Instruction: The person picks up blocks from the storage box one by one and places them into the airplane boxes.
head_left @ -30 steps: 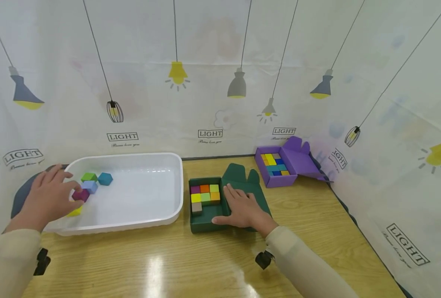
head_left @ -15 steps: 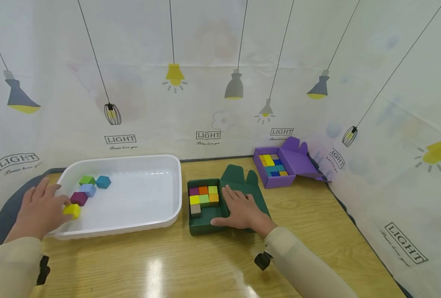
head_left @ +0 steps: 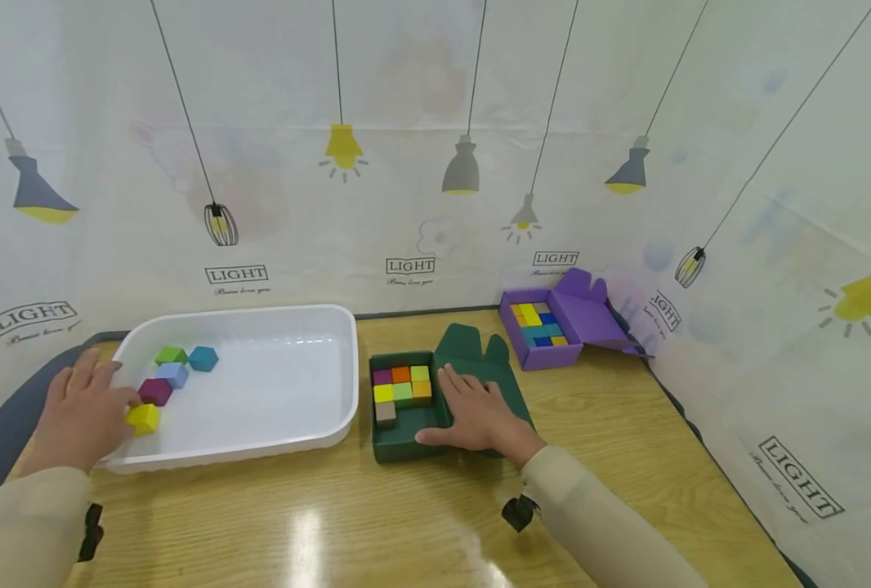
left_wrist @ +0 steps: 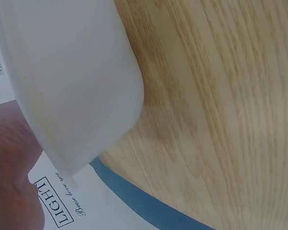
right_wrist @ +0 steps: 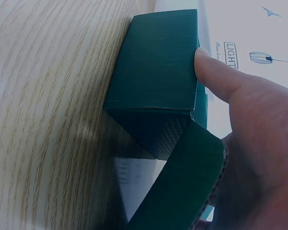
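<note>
My left hand (head_left: 82, 412) reaches over the left end of a white tray (head_left: 281, 445), thumb and forefinger pinching a yellow block (head_left: 144, 419). Just beyond it in the tray lie a purple block (head_left: 155, 391), a light blue block (head_left: 173, 375), a green block (head_left: 171, 355) and a teal block (head_left: 203, 358). In the left wrist view the tray wall (left_wrist: 86, 86) hides the fingertips. My right hand (head_left: 475, 412) rests with extended fingers on the opened lid of a green box (head_left: 406, 447), its thumb (right_wrist: 216, 72) at the rim. Several coloured blocks sit inside, a grey-brown block (head_left: 386, 413) nearest me.
A purple box (head_left: 553, 357) with its lid open and several blocks inside stands at the back right. The wooden table (head_left: 377, 523) runs to a printed backdrop (head_left: 421, 196) behind and at the right.
My left hand has moved down and toward me, from over the purple block to the yellow block. The right hand stays on the green box.
</note>
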`<action>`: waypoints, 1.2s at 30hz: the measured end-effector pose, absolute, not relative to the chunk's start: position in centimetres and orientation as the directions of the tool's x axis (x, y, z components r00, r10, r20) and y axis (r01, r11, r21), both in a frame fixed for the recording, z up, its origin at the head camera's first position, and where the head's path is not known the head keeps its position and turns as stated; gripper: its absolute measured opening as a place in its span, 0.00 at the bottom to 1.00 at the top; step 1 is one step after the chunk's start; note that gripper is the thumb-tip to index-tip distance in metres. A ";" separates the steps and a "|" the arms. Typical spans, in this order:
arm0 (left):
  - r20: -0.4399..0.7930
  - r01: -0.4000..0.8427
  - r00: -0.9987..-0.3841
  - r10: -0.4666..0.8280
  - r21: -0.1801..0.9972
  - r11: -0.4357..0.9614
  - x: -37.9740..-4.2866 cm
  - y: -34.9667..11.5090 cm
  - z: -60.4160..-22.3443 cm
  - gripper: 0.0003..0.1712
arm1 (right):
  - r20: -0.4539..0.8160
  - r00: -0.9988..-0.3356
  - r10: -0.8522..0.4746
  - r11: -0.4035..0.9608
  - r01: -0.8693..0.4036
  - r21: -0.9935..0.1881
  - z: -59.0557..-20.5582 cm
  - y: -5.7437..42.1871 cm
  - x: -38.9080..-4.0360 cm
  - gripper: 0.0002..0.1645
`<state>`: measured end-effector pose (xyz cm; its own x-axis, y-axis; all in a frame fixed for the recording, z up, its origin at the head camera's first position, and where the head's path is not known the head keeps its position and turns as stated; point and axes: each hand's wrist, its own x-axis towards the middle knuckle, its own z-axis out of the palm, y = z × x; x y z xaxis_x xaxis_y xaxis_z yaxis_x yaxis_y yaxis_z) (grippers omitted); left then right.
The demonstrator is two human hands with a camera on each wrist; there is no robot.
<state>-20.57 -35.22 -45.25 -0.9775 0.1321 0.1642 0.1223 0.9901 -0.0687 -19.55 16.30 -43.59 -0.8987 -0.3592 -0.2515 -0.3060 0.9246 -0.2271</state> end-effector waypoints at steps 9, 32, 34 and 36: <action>0.146 0.137 -0.979 0.143 -0.054 0.989 -20.5 -35.2 -44.9 0.18 | -0.257 -0.895 -0.364 0.925 -0.314 -0.215 -43.6 16.2 -19.8 0.65; 0.164 0.181 -0.971 0.171 0.050 0.982 -21.3 -31.1 -41.1 0.16 | -0.275 -0.892 -0.360 0.926 -0.306 -0.219 -43.4 15.7 -20.9 0.65; 0.186 0.203 -0.964 0.189 0.055 0.978 -21.4 -30.2 -40.7 0.15 | -0.277 -0.891 -0.360 0.926 -0.305 -0.220 -43.3 15.7 -20.9 0.65; 0.200 0.220 -0.959 0.203 0.071 0.973 -21.4 -29.1 -40.4 0.15 | -0.279 -0.891 -0.359 0.927 -0.306 -0.218 -43.2 15.6 -20.9 0.65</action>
